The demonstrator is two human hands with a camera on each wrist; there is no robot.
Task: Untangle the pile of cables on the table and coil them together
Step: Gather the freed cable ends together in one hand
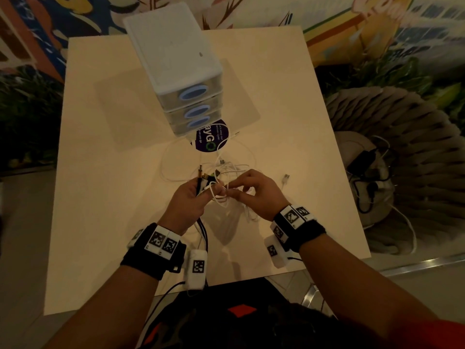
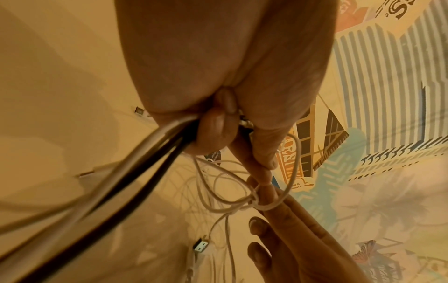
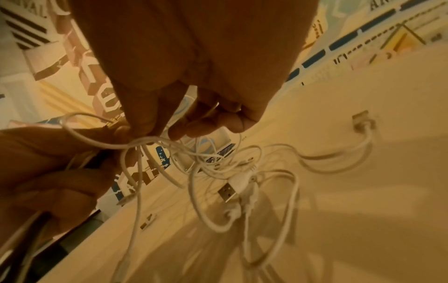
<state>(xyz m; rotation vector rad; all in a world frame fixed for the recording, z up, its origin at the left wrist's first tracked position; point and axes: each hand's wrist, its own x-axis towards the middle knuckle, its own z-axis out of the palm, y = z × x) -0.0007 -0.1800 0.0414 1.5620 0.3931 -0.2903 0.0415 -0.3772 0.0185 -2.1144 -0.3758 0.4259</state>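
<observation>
Gripping a small bundle of cables, the left hand (image 1: 187, 201) sat above the middle of the beige table (image 1: 105, 197), fingers curled round dark cables (image 2: 135, 172) and a pale one. Plug ends (image 1: 205, 175), one a slim jack, stuck up out of the fist; the dark cable tails ran down past the wrist toward the near edge.

Right hand (image 1: 254, 191) was just beside the left, nearly touching. Thumb and forefinger (image 3: 148, 114) were pinched together on a knot of thin white cable (image 3: 145, 142); other fingers loosely curled. In the left wrist view a white loop (image 2: 264, 205) was wrapped round fingertips where the two hands met. Which hand's finger it circled, could not tell.

White cables (image 1: 226, 170), still tangled, trailed from the hands down to the tabletop and spread toward the far side. One long loop (image 1: 166, 159) lay out to the left of the pile. A white USB plug (image 3: 229, 191) hung in the snarl below the right hand. A separate connector (image 1: 286, 177) lay on the table to the right, apart from the hands.

Beyond the pile stood a white three-drawer unit (image 1: 176, 59) with blue oval handles. A dark round sticker (image 1: 211, 139) lay on the table at its base, with a white cable crossing it.

Both wrists wore black bands with printed marker blocks (image 1: 161, 241). Off the table to the right, a black adapter with cords (image 1: 362, 159) rested on a grey seat.
</observation>
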